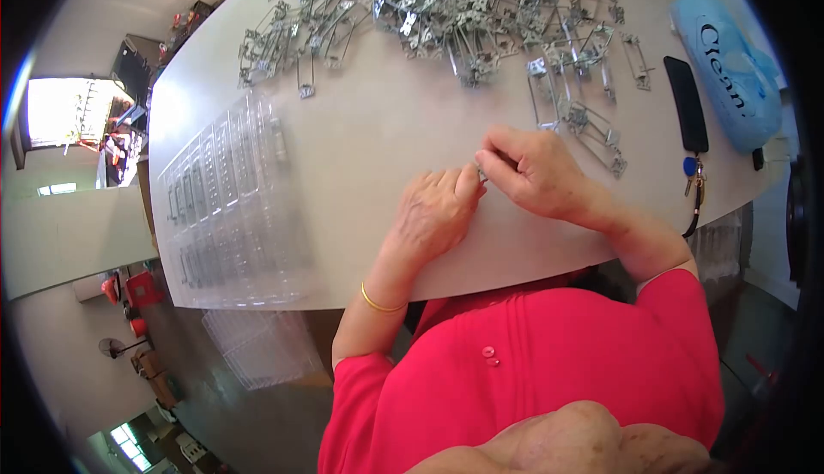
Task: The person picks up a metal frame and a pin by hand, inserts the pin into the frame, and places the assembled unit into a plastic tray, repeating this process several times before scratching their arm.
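Metal clip (482, 175): I see it pinched between the fingertips of left hand (433, 217) and right hand (532, 174), both closed on it, on the person's side of the clip pile (446, 11). It is mostly hidden, so I cannot tell its long axis or heading.

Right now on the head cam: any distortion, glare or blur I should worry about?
Head view: strong fisheye, the table edge bowed, black vignette in the corners; window at left blown out white; soft even light on the tabletop, faint shadows; left hand and right hand sharp, but the small metal part they pinch is too small to resolve; clear trays low-contrast, with light sheen.
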Demonstrator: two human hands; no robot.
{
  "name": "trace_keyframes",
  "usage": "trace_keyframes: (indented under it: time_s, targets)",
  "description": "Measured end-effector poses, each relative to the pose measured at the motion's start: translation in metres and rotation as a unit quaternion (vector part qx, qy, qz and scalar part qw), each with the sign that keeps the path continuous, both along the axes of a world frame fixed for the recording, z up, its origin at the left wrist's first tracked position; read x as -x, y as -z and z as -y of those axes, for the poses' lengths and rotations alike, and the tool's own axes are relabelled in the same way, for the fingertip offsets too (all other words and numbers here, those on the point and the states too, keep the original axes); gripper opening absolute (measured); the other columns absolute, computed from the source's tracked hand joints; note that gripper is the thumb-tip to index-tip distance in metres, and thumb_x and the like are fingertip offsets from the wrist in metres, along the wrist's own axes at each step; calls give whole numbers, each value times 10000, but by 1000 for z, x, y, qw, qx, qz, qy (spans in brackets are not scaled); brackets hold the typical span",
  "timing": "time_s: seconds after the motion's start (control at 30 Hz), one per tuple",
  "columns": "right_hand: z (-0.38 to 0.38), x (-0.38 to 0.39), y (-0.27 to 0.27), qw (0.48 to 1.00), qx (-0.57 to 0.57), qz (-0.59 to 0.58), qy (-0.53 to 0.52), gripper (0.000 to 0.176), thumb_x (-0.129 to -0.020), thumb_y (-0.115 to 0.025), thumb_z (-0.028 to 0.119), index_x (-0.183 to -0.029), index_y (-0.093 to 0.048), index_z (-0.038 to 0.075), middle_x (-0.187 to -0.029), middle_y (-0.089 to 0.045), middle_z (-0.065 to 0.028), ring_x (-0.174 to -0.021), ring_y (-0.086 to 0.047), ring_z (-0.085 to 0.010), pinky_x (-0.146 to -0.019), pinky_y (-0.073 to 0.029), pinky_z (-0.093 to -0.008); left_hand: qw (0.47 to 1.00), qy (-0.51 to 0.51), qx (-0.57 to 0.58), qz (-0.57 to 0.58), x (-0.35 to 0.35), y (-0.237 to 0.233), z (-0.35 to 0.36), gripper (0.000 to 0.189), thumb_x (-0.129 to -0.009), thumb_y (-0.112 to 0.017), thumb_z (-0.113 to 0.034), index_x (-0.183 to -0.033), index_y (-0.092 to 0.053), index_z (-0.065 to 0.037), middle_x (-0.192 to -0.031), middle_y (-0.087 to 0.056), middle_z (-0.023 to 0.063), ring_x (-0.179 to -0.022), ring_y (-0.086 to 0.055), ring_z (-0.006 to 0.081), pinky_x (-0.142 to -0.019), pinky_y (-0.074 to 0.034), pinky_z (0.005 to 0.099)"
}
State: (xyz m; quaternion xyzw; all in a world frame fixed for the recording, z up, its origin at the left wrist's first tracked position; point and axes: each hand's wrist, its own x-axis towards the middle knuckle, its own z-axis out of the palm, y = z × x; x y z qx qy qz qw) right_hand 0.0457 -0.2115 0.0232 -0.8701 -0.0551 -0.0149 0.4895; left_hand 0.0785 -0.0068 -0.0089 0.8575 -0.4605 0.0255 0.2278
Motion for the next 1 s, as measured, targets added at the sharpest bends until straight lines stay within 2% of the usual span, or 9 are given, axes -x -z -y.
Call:
trace_keyframes:
  time_s: [0.07,0.1,0.13,0.2,0.33,0.4,0.53,0.83,1.0]
  targets:
    - [1,-2,4,999,16,44,20,165,-939,-662,203,-875,-636,53,-695,-641,-186,-653,-639,-411,-578,-485,-465,999,39,-15,-9,1,-4,1,217,-901,-673,-102,-1087,-584,-31,-809,-637,88,-742,-647,287,-679,-495,424]
    - [4,-4,3,998,37,51,30,182,-976,-650,189,-876,-613,42,-677,-632,-152,-587,-645,-320,-544,-468,-426,996,81,-24,-11,3,-6,1,211,-903,-666,-103,-1086,-586,-33,-797,-635,92,-738,-647,289,-679,-494,431]
    - [6,-7,6,998,36,47,28,182,-976,-650,189,-876,-613,42,-677,-632,-152,-587,-645,-320,-544,-468,-426,996,80,-24,-15,5,-7,2,211,-903,-666,-103,-1086,-586,-33,-797,-635,92,-738,-647,289,-679,-494,431]
    - [12,-14,8,991,-96,61,68,211,-1031,-621,195,-887,-595,43,-670,-630,-64,-555,-618,-160,-514,-440,-358,995,60,51,-59,4,-7,3,166,-962,-634,-115,-1092,-588,-22,-753,-614,110,-698,-618,304,-651,-478,399]
    - [13,-13,-4,958,-268,-95,45,134,-1072,-581,215,-1012,-616,101,-685,-573,41,-519,-545,-52,-462,-418,-230,958,-76,109,-253,-6,-5,-11,192,-1059,-561,-185,-1102,-591,-1,-702,-566,89,-629,-560,249,-622,-451,341]
    - [9,-11,-5,953,-267,-139,20,113,-1073,-574,204,-1042,-619,105,-703,-577,31,-513,-544,-51,-459,-429,-218,915,-102,188,-342,-11,-1,-14,307,-1117,-472,-264,-1127,-592,18,-690,-526,54,-623,-496,168,-609,-427,301]
    - [2,-6,-2,944,-248,-214,-43,111,-1075,-551,170,-1094,-626,91,-763,-606,-2,-520,-560,-55,-463,-463,-221,919,-93,195,-329,-10,-1,-13,345,-1127,-445,-284,-1141,-596,25,-701,-516,37,-652,-478,123,-608,-432,298]
    - [0,-6,0,938,-279,-202,-42,123,-1063,-544,112,-1056,-607,6,-750,-627,-26,-545,-618,-82,-492,-496,-233,938,-83,184,-281,-9,0,-11,272,-1112,-486,-228,-1134,-584,25,-697,-500,76,-641,-489,152,-601,-443,325]
    - [-1,-5,-3,931,-286,-220,-54,115,-1052,-567,108,-1021,-593,0,-741,-647,-36,-558,-643,-91,-493,-497,-231,964,-73,123,-223,-8,0,-11,181,-1080,-537,-164,-1138,-583,1,-707,-537,122,-608,-529,274,-593,-452,368]
